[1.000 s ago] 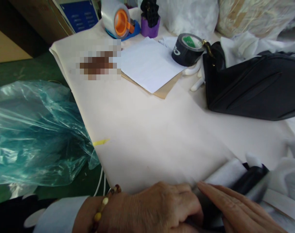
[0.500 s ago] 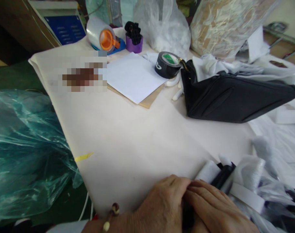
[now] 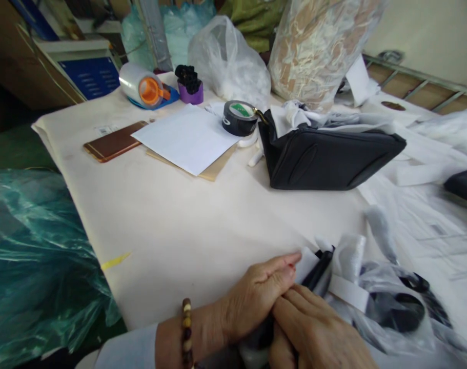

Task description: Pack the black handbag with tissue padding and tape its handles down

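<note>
My left hand (image 3: 256, 294), with a bead bracelet at the wrist, is curled at the near edge of the cream table (image 3: 179, 225). Its fingers pinch a white paper wrapping (image 3: 306, 261) around a black item (image 3: 321, 264). My right hand (image 3: 313, 333) lies over the same bundle just below, fingers pressed together on it. To the right the black item runs into crumpled clear plastic with a white band (image 3: 348, 293).
A black bag (image 3: 329, 156) stuffed with white paper lies at mid-table. Behind it: black tape roll (image 3: 239, 117), white sheet on a brown board (image 3: 187, 138), a phone (image 3: 114, 141), a tape dispenser (image 3: 146, 91), a purple cup (image 3: 190, 92). Green plastic (image 3: 37, 266) hangs left.
The view has tilted up and right, showing more of the far table. My hands have drawn together on the wrapped black item, the left fingers now pinching its white paper.
</note>
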Available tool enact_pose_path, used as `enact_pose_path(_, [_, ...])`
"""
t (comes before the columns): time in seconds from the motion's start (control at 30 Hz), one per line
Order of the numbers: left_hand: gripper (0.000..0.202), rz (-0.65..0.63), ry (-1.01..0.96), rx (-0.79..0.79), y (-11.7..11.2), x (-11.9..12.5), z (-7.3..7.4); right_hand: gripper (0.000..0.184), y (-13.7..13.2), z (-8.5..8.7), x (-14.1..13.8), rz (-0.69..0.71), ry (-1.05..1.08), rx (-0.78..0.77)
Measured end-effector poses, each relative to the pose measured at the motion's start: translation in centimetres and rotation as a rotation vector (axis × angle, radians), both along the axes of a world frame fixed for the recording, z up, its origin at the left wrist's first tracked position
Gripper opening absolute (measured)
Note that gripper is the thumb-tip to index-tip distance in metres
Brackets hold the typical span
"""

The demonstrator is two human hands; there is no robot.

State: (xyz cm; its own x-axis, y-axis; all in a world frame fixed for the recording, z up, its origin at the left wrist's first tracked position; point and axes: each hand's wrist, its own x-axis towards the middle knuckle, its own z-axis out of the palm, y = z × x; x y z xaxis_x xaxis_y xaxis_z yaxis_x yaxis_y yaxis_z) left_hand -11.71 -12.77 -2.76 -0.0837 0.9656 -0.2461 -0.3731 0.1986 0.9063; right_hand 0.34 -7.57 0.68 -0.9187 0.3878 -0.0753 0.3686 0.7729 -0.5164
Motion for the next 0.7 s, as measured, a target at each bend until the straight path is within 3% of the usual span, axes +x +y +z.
enact_pose_path(0.17, [0.055, -0.101, 0.127, 0.057, -0.5, 0.3, 0.1, 0.027, -0.5, 0.1, -0.4, -0.052, 0.032, -0.085])
enact_pose_path(0.33, [0.062, -0.214, 0.145, 0.054, 0.8, -0.2, 0.2, 0.028, -0.8, 0.0, -0.8, -0.102, 0.076, -0.029])
enact_pose_path(0.47, [0.059, -0.268, 0.01, -0.031, 1.7, -0.8, 0.4, 0.026, -1.0, 0.1, -1.1, -0.179, 0.066, 0.046])
enact_pose_path(0.57, [0.067, -0.26, -0.171, -0.125, 1.7, -1.0, 0.3, 0.027, -1.1, 0.9, -1.3, -0.209, 0.055, 0.022])
enact_pose_path(0.63, [0.072, -0.223, -0.328, -0.19, 1.6, -0.7, 0.1, 0.027, -0.9, 1.2, -1.5, -0.21, 0.064, 0.035])
enact_pose_path(0.7, [0.071, -0.118, -0.447, -0.206, 1.7, 0.0, -0.2, 0.025, -0.4, 0.9, -1.8, -0.268, 0.145, 0.145])
